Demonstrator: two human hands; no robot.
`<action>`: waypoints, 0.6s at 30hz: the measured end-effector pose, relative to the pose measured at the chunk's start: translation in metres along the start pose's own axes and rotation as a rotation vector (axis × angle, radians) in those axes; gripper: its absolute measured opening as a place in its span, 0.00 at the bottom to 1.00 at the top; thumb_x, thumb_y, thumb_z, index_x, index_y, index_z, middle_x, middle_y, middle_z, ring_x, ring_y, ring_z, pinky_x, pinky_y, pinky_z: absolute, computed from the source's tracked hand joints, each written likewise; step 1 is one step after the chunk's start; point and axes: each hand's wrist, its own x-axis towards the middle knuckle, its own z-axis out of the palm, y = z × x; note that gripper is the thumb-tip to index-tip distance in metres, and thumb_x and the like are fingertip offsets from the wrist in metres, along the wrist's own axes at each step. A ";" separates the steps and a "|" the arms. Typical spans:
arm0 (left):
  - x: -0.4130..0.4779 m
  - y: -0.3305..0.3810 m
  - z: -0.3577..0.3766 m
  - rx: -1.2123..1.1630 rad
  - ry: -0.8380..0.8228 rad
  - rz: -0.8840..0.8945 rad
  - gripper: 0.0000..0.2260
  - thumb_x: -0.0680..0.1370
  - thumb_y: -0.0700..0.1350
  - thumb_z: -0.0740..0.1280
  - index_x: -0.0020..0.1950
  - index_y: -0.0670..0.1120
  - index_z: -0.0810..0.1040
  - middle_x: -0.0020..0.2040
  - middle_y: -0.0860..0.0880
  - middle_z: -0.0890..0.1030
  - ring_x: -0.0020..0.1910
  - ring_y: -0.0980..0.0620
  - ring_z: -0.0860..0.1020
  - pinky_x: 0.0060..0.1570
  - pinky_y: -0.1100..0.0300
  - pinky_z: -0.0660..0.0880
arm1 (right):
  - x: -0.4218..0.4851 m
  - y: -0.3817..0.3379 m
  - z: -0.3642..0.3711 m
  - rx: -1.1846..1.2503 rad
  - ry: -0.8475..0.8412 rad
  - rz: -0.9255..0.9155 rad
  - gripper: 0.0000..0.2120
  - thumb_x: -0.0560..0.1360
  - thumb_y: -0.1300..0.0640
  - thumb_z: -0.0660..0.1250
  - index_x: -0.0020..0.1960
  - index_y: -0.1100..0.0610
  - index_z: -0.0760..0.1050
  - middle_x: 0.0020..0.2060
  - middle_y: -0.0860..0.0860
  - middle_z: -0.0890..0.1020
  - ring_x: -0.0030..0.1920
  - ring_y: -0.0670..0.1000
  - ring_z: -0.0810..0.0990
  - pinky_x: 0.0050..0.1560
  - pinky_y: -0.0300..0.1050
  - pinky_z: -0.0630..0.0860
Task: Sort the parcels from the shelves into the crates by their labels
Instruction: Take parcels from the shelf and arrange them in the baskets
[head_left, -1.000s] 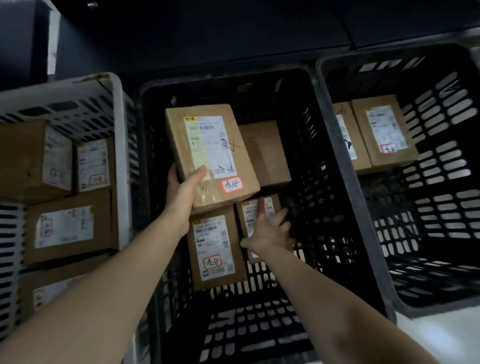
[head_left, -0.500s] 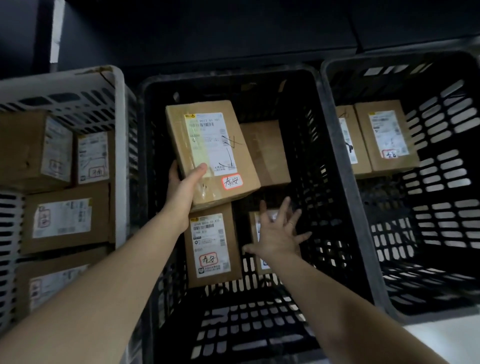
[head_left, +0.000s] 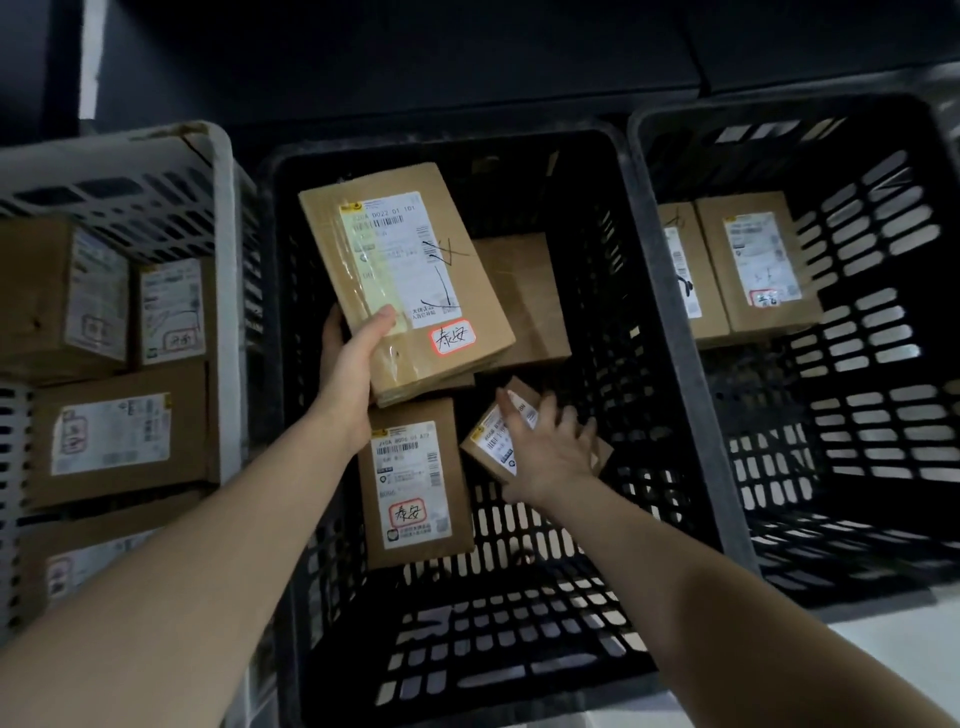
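Note:
My left hand (head_left: 347, 364) grips the lower left edge of a large flat brown parcel (head_left: 405, 280), thumb on its white label, and holds it over the middle black crate (head_left: 641, 270). My right hand (head_left: 551, 449) lies with spread fingers on a small parcel (head_left: 491, 441) that sits tilted on the crate floor. Another labelled parcel (head_left: 415, 486) lies flat beside it, under my left wrist. A plain brown parcel (head_left: 527, 296) rests at the back, partly hidden by the held one.
A white crate (head_left: 224, 249) on the left holds several labelled parcels. The black crate (head_left: 675, 171) on the right holds two parcels (head_left: 756, 260) leaning at its back. A pale floor patch shows at the bottom right.
My right hand opened above the small parcel, then came down on it; the small parcel now lies turned at an angle. My left hand still holds the large parcel in about the same place.

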 end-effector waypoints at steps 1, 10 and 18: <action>0.000 0.001 0.000 0.007 0.003 -0.004 0.25 0.75 0.52 0.68 0.71 0.57 0.66 0.56 0.54 0.82 0.52 0.52 0.82 0.50 0.53 0.78 | 0.001 0.000 -0.004 -0.020 -0.013 -0.015 0.58 0.66 0.42 0.75 0.76 0.41 0.32 0.75 0.63 0.45 0.74 0.66 0.49 0.72 0.69 0.48; -0.006 -0.009 -0.012 0.048 -0.036 -0.038 0.23 0.75 0.51 0.68 0.70 0.57 0.68 0.55 0.53 0.82 0.50 0.52 0.82 0.44 0.56 0.77 | -0.006 0.010 -0.046 -0.425 -0.134 -0.360 0.57 0.67 0.51 0.75 0.76 0.39 0.33 0.77 0.61 0.44 0.76 0.66 0.46 0.71 0.72 0.43; -0.007 -0.013 -0.008 0.039 -0.021 -0.027 0.25 0.75 0.51 0.68 0.71 0.57 0.65 0.54 0.53 0.82 0.45 0.56 0.83 0.33 0.65 0.77 | 0.008 0.003 -0.042 -0.444 -0.029 -0.383 0.51 0.73 0.69 0.64 0.75 0.36 0.34 0.77 0.58 0.38 0.76 0.64 0.38 0.73 0.69 0.41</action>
